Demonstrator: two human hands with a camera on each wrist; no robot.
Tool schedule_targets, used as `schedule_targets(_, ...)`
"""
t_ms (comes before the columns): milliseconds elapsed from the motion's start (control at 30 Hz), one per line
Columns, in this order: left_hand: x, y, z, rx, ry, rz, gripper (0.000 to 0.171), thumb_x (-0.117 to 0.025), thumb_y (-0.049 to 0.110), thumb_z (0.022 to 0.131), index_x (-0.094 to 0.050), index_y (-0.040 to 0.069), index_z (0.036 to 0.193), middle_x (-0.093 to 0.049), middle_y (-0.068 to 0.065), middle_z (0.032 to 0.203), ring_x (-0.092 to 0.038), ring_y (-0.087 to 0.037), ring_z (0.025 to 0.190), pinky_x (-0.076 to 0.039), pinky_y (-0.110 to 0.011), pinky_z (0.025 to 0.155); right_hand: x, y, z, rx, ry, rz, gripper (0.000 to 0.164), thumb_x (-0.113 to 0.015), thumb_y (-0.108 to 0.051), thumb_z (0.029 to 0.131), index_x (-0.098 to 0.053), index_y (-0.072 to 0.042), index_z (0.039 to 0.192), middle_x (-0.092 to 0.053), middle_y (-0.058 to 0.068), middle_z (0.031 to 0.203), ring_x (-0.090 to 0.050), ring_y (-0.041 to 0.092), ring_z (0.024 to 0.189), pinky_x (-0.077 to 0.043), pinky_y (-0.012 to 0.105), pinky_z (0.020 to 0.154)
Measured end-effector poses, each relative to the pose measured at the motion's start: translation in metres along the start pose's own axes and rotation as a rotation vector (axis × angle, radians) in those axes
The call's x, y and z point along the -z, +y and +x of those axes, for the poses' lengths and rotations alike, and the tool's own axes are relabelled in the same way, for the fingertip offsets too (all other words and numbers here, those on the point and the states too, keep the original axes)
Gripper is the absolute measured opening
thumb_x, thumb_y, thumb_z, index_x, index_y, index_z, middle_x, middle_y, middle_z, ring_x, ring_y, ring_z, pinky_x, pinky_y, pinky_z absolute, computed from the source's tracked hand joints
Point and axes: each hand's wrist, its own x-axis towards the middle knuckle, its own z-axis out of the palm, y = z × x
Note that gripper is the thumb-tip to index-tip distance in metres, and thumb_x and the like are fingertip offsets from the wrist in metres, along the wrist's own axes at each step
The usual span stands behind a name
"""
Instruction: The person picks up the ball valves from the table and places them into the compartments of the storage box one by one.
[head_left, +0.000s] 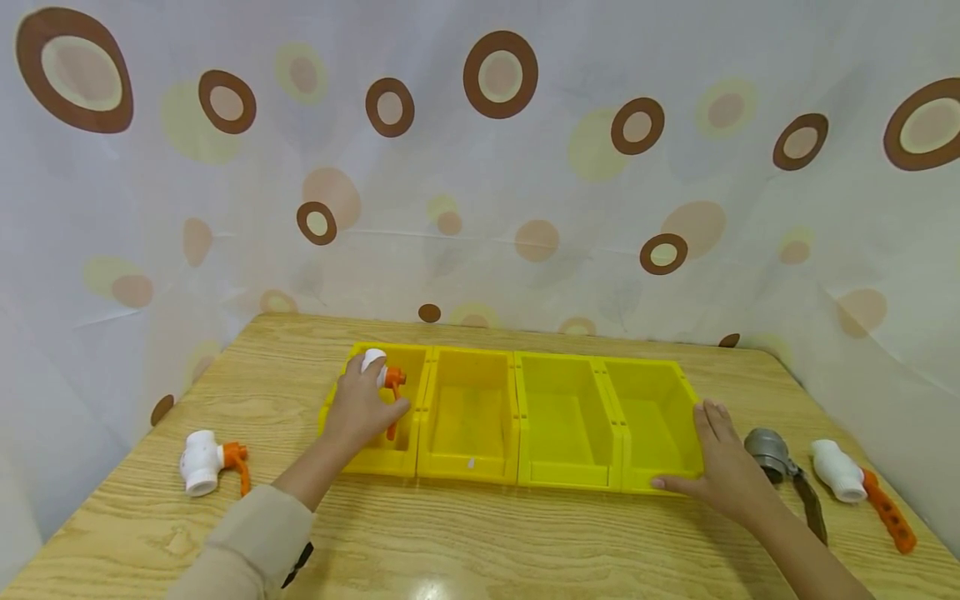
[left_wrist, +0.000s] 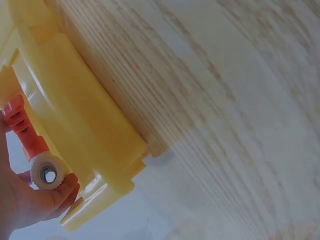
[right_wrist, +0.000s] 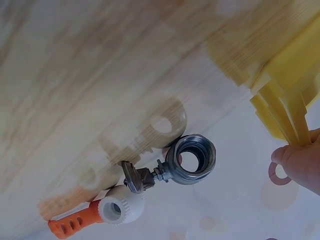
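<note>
My left hand [head_left: 362, 414] grips a white plastic ball valve [head_left: 372, 360] with an orange lever, over the leftmost yellow bin [head_left: 378, 462]. In the left wrist view, the open end of this ball valve [left_wrist: 56, 164] faces the camera, and fingertips wrap its white body beside the bin's wall. At the other end of the row, my right hand [head_left: 723, 467] rests against the rightmost bin [head_left: 648, 481], fingers along its right side and thumb at the front corner. The right wrist view catches only part of that hand [right_wrist: 302, 170], touching the yellow edge.
A second white ball valve [head_left: 201, 462] lies left of the bins. To the right lie a metal ball valve [head_left: 767, 450] with a dark lever and another white one [head_left: 836, 471] with an orange lever. A patterned curtain [head_left: 480, 167] hangs behind the wooden table [head_left: 480, 542].
</note>
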Motion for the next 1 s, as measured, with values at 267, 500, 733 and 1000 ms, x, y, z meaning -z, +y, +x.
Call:
schedule_targets(267, -0.004, -0.001, 0.001, -0.003, -0.018, 0.041, 0.068, -0.065, 0.027, 0.077, -0.044, -0.001, 0.135, -0.031, -0.028, 0.144, -0.041, -0.044, 0.124, -0.043, -0.053, 0.098, 0.000, -0.001, 0.000, -0.007, -0.008, -0.009, 0.124, -0.071, -0.057, 0.070, -0.001, 0.016, 0.142, 0.001, 0.040, 0.146, 0.006, 0.051, 0.137, -0.023, 0.071, 0.097)
schedule_targets(500, -0.009, -0.002, 0.001, -0.021, -0.015, 0.041, 0.067, -0.068, 0.024, 0.077, -0.045, -0.005, 0.132, -0.032, -0.031, 0.141, -0.041, -0.044, 0.123, -0.041, -0.052, 0.101, 0.001, -0.002, 0.000, -0.006, -0.007, -0.010, 0.123, -0.070, -0.057, 0.070, -0.001, 0.016, 0.142, 0.001, 0.040, 0.146, 0.006, 0.051, 0.137, -0.023, 0.071, 0.096)
schedule_targets(733, -0.012, -0.003, 0.002, -0.011, -0.046, 0.035, 0.066, -0.069, 0.022, 0.078, -0.043, -0.004, 0.133, -0.030, -0.029, 0.142, -0.040, -0.043, 0.123, -0.040, -0.052, 0.102, 0.000, -0.002, -0.001, -0.005, -0.001, -0.009, 0.123, -0.071, -0.056, 0.070, -0.002, 0.016, 0.142, 0.000, 0.040, 0.146, 0.005, 0.051, 0.137, -0.024, 0.071, 0.096)
schedule_targets(1000, -0.016, -0.006, 0.003, -0.006, -0.061, 0.025, 0.065, -0.070, 0.020, 0.078, -0.044, -0.004, 0.133, -0.031, -0.030, 0.141, -0.044, -0.043, 0.118, -0.044, -0.052, 0.097, 0.000, -0.001, -0.001, 0.002, 0.009, 0.000, 0.123, -0.071, -0.056, 0.069, -0.002, 0.015, 0.142, 0.000, 0.039, 0.147, 0.004, 0.050, 0.138, -0.023, 0.070, 0.098)
